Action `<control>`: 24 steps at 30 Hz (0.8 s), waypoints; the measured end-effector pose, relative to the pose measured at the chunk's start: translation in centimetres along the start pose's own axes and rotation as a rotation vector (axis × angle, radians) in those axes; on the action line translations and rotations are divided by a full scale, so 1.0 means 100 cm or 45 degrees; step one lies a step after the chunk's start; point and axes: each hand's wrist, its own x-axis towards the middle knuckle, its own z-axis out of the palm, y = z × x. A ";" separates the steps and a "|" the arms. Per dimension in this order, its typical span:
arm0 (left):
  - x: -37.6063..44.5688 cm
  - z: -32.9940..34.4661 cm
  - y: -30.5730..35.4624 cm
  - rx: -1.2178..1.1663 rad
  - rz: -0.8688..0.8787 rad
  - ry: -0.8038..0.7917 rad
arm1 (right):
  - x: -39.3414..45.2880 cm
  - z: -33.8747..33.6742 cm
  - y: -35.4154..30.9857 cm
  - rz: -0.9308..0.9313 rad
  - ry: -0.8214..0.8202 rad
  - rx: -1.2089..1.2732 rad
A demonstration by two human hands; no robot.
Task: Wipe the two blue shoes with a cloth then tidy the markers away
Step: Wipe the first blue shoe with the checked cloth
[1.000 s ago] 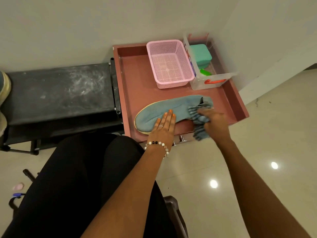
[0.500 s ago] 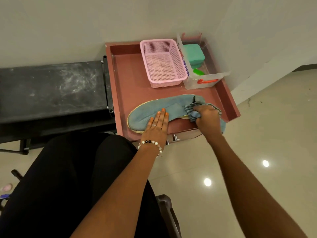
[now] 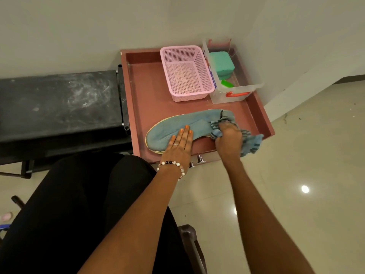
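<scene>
Two hands work at the near edge of the pink tray (image 3: 254, 107): the left hand (image 3: 178, 147) lies flat, fingers straight, on the blue shoe (image 3: 177, 125), while the right hand (image 3: 229, 138) bunches a striped cloth (image 3: 250, 142) against its heel. Farther back stand a pink basket (image 3: 185, 72) and, right of it, a clear box (image 3: 235, 96).

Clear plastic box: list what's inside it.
Inside the clear plastic box: a teal case at the back and a bright green item nearer. Anything beneath them is hidden.
</scene>
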 end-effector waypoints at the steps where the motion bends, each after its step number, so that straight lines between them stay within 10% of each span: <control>1: 0.000 0.000 0.000 -0.002 -0.009 0.002 | -0.007 0.005 -0.015 0.035 0.049 0.075; 5: 0.001 -0.002 0.000 0.036 0.011 -0.072 | -0.027 -0.008 -0.032 -0.095 -0.102 0.478; 8: 0.001 -0.001 0.000 0.060 -0.005 -0.050 | -0.014 -0.030 -0.008 0.357 -0.306 0.984; 14: 0.001 0.002 0.001 0.024 -0.009 0.007 | 0.005 -0.061 -0.001 1.111 0.838 1.192; 20: 0.001 0.003 0.001 0.025 -0.020 -0.001 | -0.007 0.010 -0.033 0.606 -0.129 0.226; 24: 0.000 0.001 0.002 0.017 -0.019 -0.005 | 0.001 0.006 -0.042 0.410 -0.311 -0.122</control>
